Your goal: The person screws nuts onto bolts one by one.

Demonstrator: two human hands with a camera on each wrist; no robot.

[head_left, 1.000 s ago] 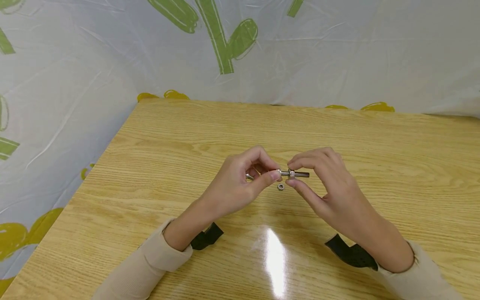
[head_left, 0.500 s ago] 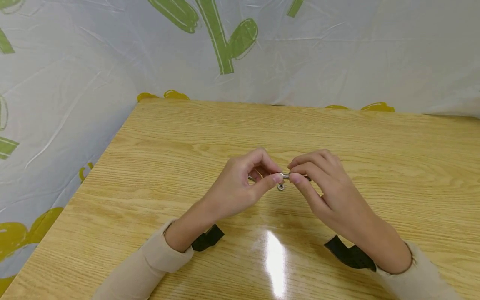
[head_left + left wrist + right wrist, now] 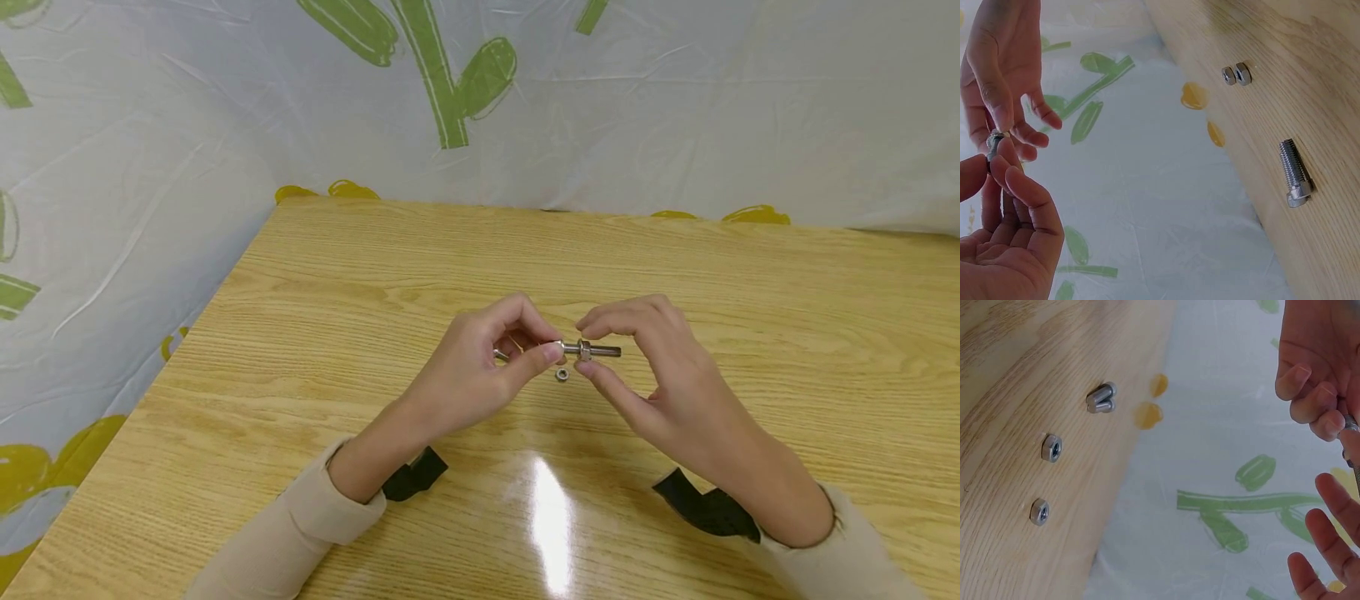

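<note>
Bolt (image 3: pixel 606 351) of bright, silvery metal, slim and straight-shanked, lying close to level above the table and between the two hands, its bare end pointing to the person's right and looking darker grey than the rest. A single shiny nut (image 3: pixel 585 350) sits around the shank partway along, wider than it, with some shank showing on either side. The bolt's other end is mostly covered by the left hand (image 3: pixel 498 358), which pinches it between thumb and forefinger with the remaining fingers curled. The right hand (image 3: pixel 660 375) grasps the nut lightly at its edges with thumb and forefinger. Below them, on the wood-grained table (image 3: pixel 375 267), the right wrist view shows two loose nuts (image 3: pixel 1052 449), set a little apart, and a pair of spare bolts (image 3: pixel 1100 396) lying side by side and touching. Beige sleeves (image 3: pixel 330 504) cover the forearms, with a dark strap (image 3: pixel 415 475) at each wrist. Beyond the table hangs a pale sheet (image 3: pixel 675 125) printed with green and yellow plant shapes.
</note>
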